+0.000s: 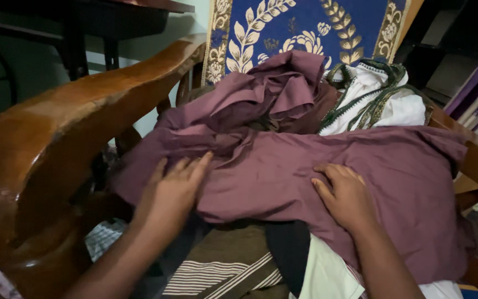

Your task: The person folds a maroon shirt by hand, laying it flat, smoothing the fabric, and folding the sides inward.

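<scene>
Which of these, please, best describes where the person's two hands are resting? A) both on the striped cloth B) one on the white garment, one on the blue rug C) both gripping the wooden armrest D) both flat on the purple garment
D: the left hand and right hand both lie palm-down on the purple garment spread over the pile.

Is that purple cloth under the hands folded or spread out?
Spread out, though rumpled: the purple cloth lies wide across the clothes pile, both hands flat on it.
</scene>
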